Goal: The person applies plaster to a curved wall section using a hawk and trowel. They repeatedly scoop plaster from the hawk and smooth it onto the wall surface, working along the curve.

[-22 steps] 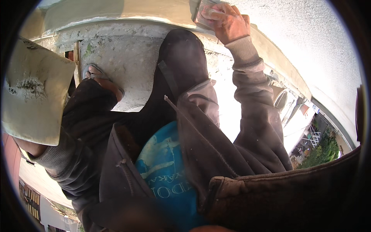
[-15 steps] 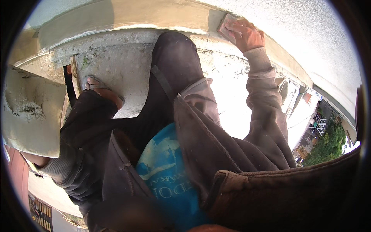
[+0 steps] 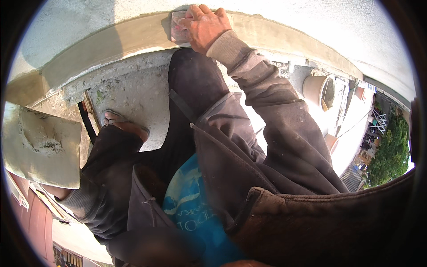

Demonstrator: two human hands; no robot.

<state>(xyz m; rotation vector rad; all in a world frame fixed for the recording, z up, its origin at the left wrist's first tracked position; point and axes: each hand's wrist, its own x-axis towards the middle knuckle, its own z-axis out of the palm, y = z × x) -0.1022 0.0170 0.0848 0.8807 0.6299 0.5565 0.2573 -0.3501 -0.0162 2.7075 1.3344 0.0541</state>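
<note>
My right hand (image 3: 205,27) grips a small flat rectangular float (image 3: 179,27), greyish pink and smeared. Its face lies against a smooth beige plaster band (image 3: 142,30) that runs along the base of the white wall. At the far left, a square metal plasterer's hawk (image 3: 53,153) with a little grey plaster on its face is borne by my left hand (image 3: 57,191). Only the wrist and a bit of that hand show; its fingers are hidden behind the plate. A darker, damp-looking patch of plaster borders the float's left edge.
I squat on a rough concrete ledge (image 3: 142,84), one knee close to the band and a sandalled foot (image 3: 116,119) at left. A dark gap with a wooden strip (image 3: 90,108) lies beside it. A round bucket-like container (image 3: 315,91) is to the right; a green tree (image 3: 391,142) stands far below.
My right hand has slid the float leftward along the plaster band, from right of my knee to just above it. The hawk at left sits slightly lower in view.
</note>
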